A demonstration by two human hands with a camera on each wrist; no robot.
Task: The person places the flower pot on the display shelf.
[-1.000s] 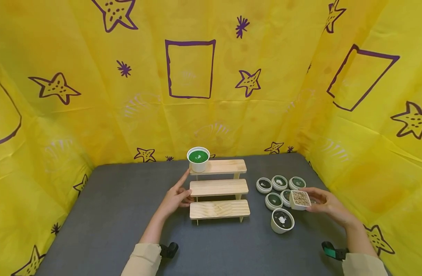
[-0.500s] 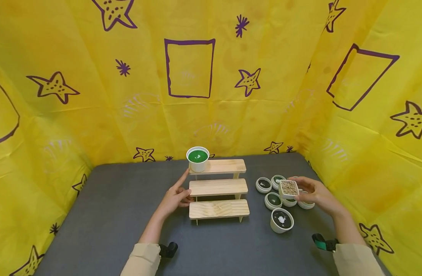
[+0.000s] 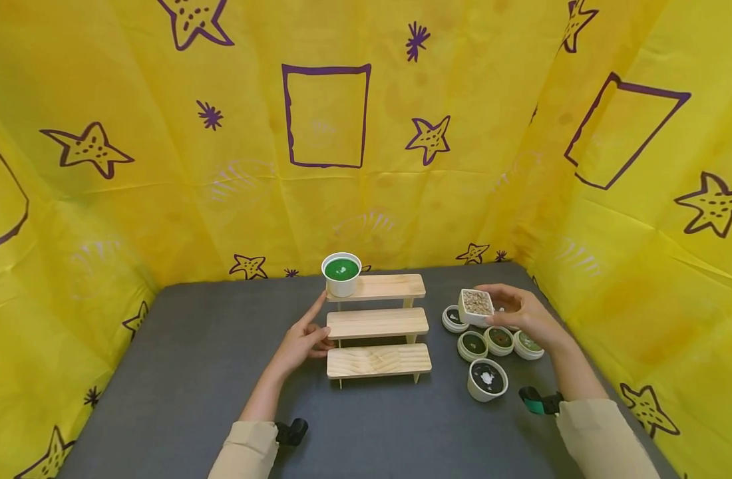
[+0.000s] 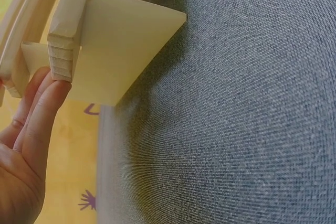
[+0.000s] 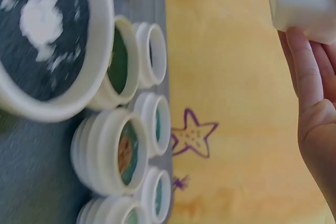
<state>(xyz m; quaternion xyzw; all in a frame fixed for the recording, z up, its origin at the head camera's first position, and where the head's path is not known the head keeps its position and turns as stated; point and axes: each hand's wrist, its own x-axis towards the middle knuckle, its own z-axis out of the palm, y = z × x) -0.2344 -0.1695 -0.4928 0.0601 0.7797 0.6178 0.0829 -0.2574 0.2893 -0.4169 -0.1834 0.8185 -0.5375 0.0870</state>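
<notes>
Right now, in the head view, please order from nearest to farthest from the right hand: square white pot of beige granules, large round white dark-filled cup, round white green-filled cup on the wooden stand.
1. Square pot: in the right hand.
2. Dark-filled cup: on gray table.
3. Green-filled cup: top step, left end.

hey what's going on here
A person's right hand holds a small square pot of pale bits up in the air, over a cluster of small round jars. The left hand has its fingers against the left side of a three-step wooden stand. A white cup with green inside sits at the left end of the top step, while a cup with dark contents stands on the gray table, nearer the person than the jars.
</notes>
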